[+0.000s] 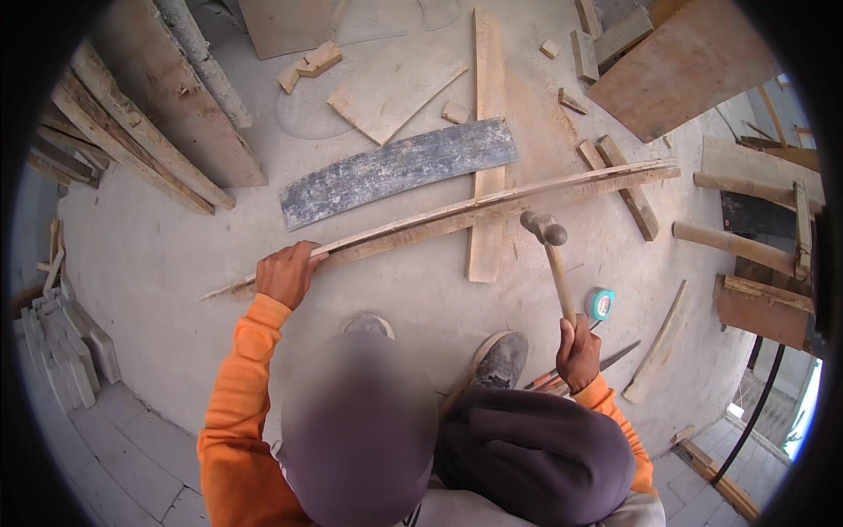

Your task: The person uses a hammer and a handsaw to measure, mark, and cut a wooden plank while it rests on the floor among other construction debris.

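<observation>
My left hand [285,274] is closed on the near end of a long, thin wooden plank assembly [421,221], which runs diagonally over a pale board [485,255] and short battens [637,211] on the floor. My right hand [580,356] grips the wooden handle of a hammer [544,228], its metal head raised just below the planks. Beside that hand lie a teal tape measure [601,305] and a saw [619,355], partly hidden by my arm and knee. A mottled grey board [395,171] sits just beyond the planks.
Tall planks [158,114] stand at upper left, pale slabs [66,351] at lower left. Plywood sheets [680,66], timber pieces [746,246] and a dark pipe or cable [751,413] occupy the right. Offcuts [309,66] and a square board [395,97] lie farther away.
</observation>
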{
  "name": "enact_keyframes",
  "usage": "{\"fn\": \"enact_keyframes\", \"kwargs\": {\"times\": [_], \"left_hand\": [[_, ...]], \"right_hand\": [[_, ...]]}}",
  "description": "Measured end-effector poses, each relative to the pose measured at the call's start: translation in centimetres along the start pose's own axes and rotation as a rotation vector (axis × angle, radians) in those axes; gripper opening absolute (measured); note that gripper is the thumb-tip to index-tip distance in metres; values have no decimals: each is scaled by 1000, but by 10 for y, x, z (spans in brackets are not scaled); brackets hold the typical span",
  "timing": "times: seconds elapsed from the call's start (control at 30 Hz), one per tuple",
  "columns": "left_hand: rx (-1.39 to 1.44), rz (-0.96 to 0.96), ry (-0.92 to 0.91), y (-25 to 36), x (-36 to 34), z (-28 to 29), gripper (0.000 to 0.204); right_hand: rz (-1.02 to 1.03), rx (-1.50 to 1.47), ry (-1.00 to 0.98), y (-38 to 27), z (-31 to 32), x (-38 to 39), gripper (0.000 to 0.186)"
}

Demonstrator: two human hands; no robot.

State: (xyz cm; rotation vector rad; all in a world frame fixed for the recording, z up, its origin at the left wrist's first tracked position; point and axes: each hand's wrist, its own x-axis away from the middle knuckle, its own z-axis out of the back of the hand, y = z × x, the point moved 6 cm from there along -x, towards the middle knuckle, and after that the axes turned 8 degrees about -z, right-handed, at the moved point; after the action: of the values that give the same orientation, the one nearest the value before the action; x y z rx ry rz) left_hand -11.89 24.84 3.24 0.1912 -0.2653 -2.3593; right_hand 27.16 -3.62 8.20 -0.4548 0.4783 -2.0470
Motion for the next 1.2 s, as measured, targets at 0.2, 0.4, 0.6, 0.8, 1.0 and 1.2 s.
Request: {"fn": "enact_keyframes", "kwargs": {"times": [0.2,0.4,0.6,0.8,1.0,1.2], "left_hand": [[14,-34,71,5,10,3,16],[-11,-67,60,6,9,-2,18],[0,-45,65,2,16,-4,17],[7,-66,99,10,15,-5,17],[7,-34,58,-2,12,-5,17],[33,-24,27,3,-1,2,15]], "right_hand": [[334,-667,326,-34,26,-11,39],[-139,42,-138,11,-29,-1,21],[-14,-184,193,-24,11,8,25],[-74,-40,-91,2,-28,-17,24],[-132,-28,-108,0,-18,13,19],[29,-185,194,-13,3,18,27]]}}
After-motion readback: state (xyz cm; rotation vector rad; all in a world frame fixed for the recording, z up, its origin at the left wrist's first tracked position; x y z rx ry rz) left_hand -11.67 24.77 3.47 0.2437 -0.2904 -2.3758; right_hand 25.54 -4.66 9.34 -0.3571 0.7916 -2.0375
